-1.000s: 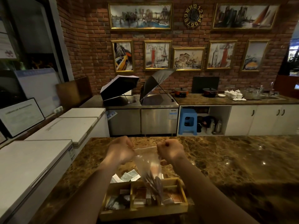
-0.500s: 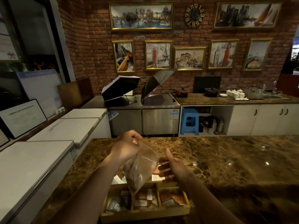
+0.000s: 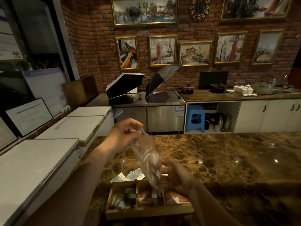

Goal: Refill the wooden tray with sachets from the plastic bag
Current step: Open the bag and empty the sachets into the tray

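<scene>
Plastic bag point(image 3: 147, 158) hanging near-vertical, left hand point(image 3: 121, 136) pinching top

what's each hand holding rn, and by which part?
Left hand pinches the plastic bag by its top end. Right hand is at its lower part; grip unclear.

Single head view, wide-angle, looking forward and slightly down over the marble counter point(image 3: 228, 160). Forearms enter from the bottom edge, hands close to the lens. Brick wall point(image 3: 97, 46) far ahead, faced square-on; edges bow from lens distortion.
</scene>
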### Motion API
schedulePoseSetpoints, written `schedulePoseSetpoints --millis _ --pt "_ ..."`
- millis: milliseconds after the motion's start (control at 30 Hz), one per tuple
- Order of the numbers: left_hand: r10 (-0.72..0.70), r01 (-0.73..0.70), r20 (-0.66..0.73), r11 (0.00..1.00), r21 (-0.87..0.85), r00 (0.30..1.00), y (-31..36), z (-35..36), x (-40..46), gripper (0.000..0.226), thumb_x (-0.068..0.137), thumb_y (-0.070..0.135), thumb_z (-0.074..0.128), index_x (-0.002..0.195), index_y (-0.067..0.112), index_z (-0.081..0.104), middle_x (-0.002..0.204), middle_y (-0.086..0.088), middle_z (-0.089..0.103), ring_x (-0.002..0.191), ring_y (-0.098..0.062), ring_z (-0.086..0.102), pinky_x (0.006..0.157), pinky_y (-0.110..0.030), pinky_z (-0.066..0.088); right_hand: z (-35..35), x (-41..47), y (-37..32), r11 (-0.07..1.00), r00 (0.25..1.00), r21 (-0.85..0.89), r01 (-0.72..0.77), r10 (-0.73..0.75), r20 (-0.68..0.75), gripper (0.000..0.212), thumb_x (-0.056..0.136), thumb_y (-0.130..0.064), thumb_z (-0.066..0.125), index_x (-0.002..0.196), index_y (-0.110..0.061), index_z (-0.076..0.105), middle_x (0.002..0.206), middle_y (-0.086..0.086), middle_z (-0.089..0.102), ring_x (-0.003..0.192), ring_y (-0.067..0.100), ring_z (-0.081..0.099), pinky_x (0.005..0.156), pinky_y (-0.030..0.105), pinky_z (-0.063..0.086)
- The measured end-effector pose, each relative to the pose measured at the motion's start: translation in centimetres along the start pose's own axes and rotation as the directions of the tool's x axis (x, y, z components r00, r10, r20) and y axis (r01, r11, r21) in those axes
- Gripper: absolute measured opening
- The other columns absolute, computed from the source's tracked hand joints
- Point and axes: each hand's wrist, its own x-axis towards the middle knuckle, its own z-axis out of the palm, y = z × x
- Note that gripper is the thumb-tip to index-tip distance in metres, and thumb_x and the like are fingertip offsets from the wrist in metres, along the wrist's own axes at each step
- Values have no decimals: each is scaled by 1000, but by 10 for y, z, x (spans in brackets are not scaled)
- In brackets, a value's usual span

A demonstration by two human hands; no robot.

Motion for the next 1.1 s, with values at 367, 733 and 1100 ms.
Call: schedulePoseSetpoints --millis 367,733,1100 --pt "-226 235 -88 966 108 970 -67 4 -11 14 93 18 68 103 27 64 93 1 72 72 -12 72 57 -25 57 -28 0 -2 995 973 7 -102 101 -208 70 72 -16 89 131 -9 52 113 22 75 100 41 74 82 53 61" --pt "-238 237 -27 937 256 971 -102 23 -1 52 88 21 67 135 36 53 121 7 62 113 -17 60 84 -29 51 -26 12 -10 876 899 -479 -58 -162 -407 55 85 -17 78 132 -22 50 110 1 66 92 20 72 65 31 63" --pt "-167 83 277 953 292 946 -96 84 2 59 82 33 78 134 44 53 119 17 64 116 -9 60 91 -25 52 5 27 -15 354 895 -935 -6 -416 -163 50 76 -33 77 124 -26 60 114 -2 68 100 21 65 87 43 58"
